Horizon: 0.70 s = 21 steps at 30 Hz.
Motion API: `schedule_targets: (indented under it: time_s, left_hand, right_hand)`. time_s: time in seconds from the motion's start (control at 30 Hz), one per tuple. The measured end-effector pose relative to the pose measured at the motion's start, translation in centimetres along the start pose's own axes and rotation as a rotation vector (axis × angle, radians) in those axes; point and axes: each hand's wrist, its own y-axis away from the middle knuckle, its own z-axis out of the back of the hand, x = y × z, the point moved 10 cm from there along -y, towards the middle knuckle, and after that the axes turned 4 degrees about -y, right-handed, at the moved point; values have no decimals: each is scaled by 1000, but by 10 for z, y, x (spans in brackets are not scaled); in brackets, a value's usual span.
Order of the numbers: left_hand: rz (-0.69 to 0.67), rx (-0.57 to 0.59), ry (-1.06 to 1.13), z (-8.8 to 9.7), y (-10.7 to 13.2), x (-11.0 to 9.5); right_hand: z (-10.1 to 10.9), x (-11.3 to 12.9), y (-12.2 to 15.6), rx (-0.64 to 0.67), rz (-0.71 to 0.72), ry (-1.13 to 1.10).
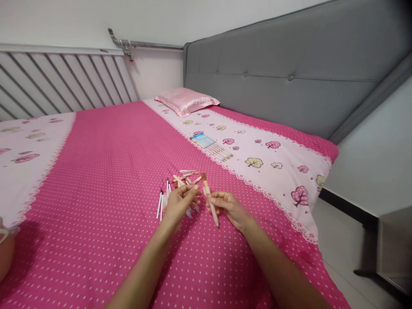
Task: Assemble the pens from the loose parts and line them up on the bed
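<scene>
Thumb and fingers of the right hand (229, 207) are clamped on a makeup brush (215, 218), brown bristles upward and pale handle slanting down toward the wearer. Just beside it, the left hand (179, 202) curls over a loose pile of slim sticks (187, 171); whether its fingers grip one, I cannot tell. White sticks with dark tips (159, 205) lie left of that hand on the dotted pink bedspread (112, 171). Farther off, a neat row of blue and pale sticks (219, 152) rests near the pink satin pillow (187, 101), before the grey padded headboard (257, 60).
</scene>
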Motion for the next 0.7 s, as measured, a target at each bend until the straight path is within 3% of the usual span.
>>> schedule_targets:
  time_s: [0.13,0.27,0.5,0.7]
  left_hand:
    - [-12,119,-96,-22,4,6]
    - [2,149,-131,-37,8,13]
    - [-52,308,-44,-63,20,8]
    - [-21,326,-2,-67,24,4]
  right_hand:
    - [12,7,-2,-90,67,-27]
    - [20,10,-2,-165,100,-56]
    - [17,12,-2,-123,118,-52]
    - [12,14,-1,-79,105,-35]
